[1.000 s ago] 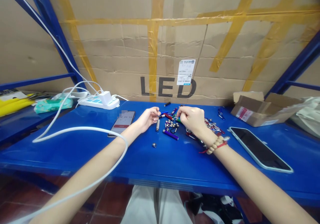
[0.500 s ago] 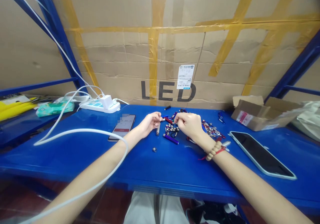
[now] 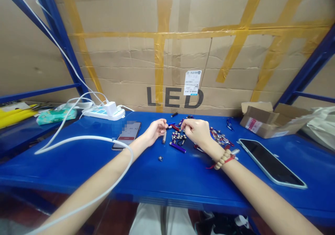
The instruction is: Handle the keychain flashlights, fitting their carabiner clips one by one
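My left hand (image 3: 155,131) is closed, its thumb and fingertips curled together beside small coloured tubes; what they hold I cannot make out. A silver tube (image 3: 164,137) stands out just below those fingers. Between my hands is a small red tube (image 3: 175,127) with a silver end. My right hand (image 3: 195,131) is closed in a pinch, knuckles up, hiding what is in its fingers. Several small round silver pieces (image 3: 178,136), like button cells, lie between the hands beside a black clip (image 3: 181,142). A purple tube (image 3: 178,147) lies nearer me, with a small metal cap (image 3: 160,158) to its left.
Keyrings and red metal parts (image 3: 220,137) are heaped right of my right hand. A phone showing a timer (image 3: 127,134) lies left, another phone (image 3: 272,162) right. An open cardboard box (image 3: 261,123) stands behind. A white cable (image 3: 104,137) loops over my left forearm from the power strip (image 3: 104,113).
The view has tilted slightly upward and shifted. Both hands keep nearly the same pose over the small parts, and the timer has moved on by one second.
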{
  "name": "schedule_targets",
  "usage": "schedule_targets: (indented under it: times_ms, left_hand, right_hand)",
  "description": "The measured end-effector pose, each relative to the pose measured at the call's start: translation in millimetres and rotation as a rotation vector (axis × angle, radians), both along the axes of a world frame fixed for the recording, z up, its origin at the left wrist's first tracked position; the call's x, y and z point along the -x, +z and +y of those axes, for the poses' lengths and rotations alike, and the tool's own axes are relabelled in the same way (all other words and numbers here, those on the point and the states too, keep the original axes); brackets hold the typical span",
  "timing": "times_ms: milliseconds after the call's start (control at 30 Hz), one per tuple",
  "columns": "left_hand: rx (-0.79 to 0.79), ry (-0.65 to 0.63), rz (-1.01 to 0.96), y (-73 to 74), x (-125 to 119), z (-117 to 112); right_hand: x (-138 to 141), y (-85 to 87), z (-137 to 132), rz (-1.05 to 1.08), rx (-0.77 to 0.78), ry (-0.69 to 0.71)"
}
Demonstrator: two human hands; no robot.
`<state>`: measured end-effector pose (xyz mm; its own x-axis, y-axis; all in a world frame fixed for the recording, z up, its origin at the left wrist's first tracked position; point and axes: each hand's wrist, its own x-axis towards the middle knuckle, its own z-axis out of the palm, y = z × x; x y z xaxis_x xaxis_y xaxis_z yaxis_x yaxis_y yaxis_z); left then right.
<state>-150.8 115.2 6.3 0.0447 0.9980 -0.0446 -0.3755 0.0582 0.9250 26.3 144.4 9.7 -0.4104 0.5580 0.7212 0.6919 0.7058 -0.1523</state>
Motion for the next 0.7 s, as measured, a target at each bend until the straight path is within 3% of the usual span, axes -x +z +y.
schedule_targets:
  times_ms: [433,700]
  left_hand:
    - [0.008,0.000,0.008,-1.0,3.2,2.1]
    - [-0.007,0.083,0.050,-0.7,6.3,3.7]
  right_hand:
    - [1.1,-3.1,-0.5,-0.033,0.012,0.009]
    - [2.7,-3.8,-0.6,-0.061,0.035,-0.014]
